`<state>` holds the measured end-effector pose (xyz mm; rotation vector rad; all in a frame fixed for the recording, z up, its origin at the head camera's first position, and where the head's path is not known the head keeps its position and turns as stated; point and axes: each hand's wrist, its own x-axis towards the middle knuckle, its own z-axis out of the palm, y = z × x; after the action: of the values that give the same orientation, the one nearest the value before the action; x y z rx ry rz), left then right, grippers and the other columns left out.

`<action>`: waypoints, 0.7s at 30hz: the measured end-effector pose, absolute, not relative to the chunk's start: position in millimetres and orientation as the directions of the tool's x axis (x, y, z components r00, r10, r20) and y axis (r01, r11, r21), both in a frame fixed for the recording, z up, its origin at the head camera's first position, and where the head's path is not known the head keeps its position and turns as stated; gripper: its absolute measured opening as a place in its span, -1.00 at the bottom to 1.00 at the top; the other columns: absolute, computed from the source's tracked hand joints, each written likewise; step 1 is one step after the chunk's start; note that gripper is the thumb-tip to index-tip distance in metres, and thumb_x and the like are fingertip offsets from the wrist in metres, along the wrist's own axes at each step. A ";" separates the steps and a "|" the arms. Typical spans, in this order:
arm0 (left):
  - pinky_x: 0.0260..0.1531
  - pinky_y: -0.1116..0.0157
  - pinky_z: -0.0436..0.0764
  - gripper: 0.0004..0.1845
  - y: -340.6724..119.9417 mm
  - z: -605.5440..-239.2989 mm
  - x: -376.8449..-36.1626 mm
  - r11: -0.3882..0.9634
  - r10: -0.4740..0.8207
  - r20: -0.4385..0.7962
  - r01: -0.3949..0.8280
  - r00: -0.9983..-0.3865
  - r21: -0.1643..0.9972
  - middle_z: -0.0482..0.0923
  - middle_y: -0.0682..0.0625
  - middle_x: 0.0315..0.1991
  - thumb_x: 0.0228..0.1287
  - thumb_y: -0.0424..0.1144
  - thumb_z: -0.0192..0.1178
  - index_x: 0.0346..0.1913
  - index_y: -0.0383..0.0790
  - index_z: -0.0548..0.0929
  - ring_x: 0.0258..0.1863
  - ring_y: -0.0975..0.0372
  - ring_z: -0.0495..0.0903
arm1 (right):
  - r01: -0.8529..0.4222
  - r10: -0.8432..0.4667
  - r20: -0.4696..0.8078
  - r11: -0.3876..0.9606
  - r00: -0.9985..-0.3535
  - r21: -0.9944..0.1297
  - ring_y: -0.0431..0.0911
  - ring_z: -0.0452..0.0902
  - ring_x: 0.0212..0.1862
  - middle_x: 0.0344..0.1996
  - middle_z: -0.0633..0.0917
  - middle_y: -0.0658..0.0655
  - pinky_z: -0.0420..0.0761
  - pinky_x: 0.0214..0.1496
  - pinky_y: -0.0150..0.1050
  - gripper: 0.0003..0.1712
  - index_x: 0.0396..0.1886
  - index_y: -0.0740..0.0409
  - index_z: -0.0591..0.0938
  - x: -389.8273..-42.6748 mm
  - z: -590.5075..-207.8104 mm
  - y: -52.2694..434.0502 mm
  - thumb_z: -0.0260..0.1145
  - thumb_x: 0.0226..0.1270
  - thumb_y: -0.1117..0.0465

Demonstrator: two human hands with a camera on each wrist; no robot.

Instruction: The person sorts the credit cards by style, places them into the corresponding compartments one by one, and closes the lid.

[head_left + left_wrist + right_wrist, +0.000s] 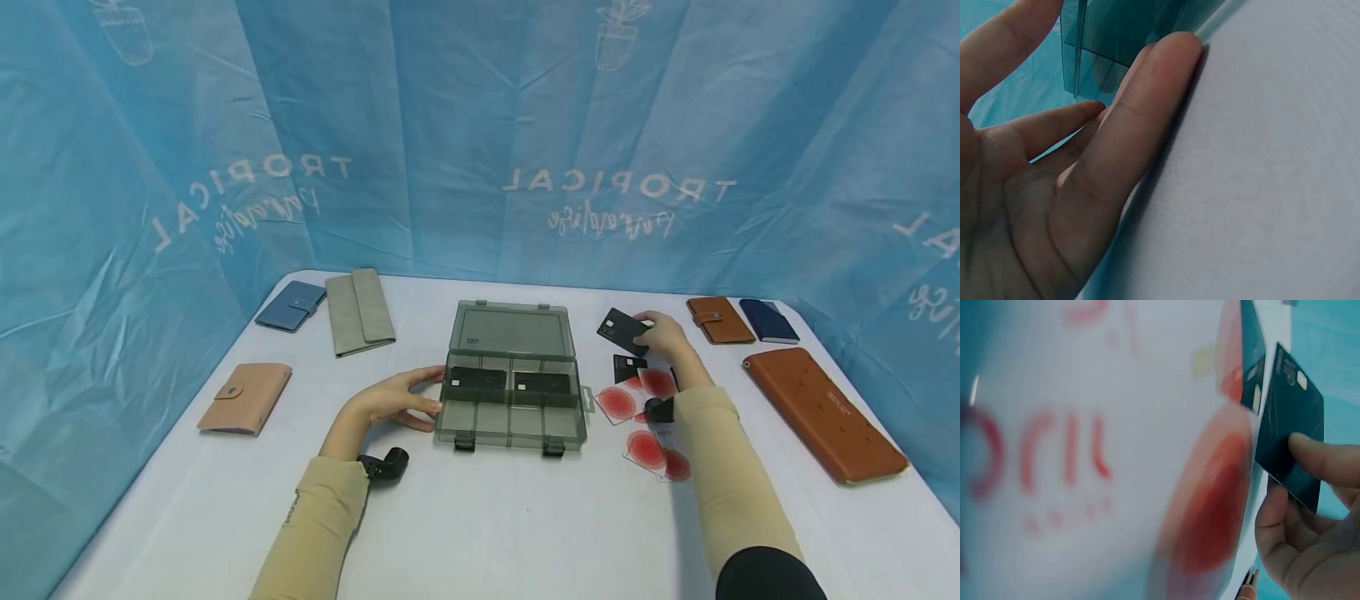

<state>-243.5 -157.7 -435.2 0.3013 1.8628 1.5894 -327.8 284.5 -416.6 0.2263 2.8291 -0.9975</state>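
Note:
A smoky clear plastic organiser box [512, 379] lies open at the middle of the white table [480, 517], with two black cards [476, 380] in its rear compartments. My left hand [405, 398] rests open against the box's left side; the left wrist view shows straight fingers [1141, 125] beside the box wall [1094, 53]. My right hand [660, 333] pinches a black card [621, 331] just above the table, right of the box. That black card [1291, 431] sits between thumb and fingers in the right wrist view. Another black card [627, 367] and several white cards with red circles [645, 417] lie below it.
Left of the box lie a blue wallet [291, 305], a long grey wallet [359, 311] and a pink wallet [245, 397]. At the right are a small brown wallet [719, 319], a navy wallet [768, 321] and a long brown wallet [823, 412]. Blue cloth walls surround the table.

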 end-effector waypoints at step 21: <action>-0.15 0.08 0.65 -0.13 -157.4 -436.0 -243.7 0.235 0.564 -0.327 -0.232 -0.758 0.944 -0.17 -0.21 0.45 0.17 -0.39 0.21 0.46 -0.23 -0.06 -0.13 0.08 0.55 | 0.032 -0.034 -0.045 0.305 -0.998 -0.952 -0.24 0.46 -0.25 -0.14 0.44 0.15 0.60 -0.12 -0.36 -0.55 0.19 0.32 0.42 -270.6 -387.0 240.2 0.13 0.38 0.19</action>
<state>-243.7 -157.4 -436.0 0.3044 1.8698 1.5900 -270.6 240.2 -387.0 -0.0019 2.4918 -1.8191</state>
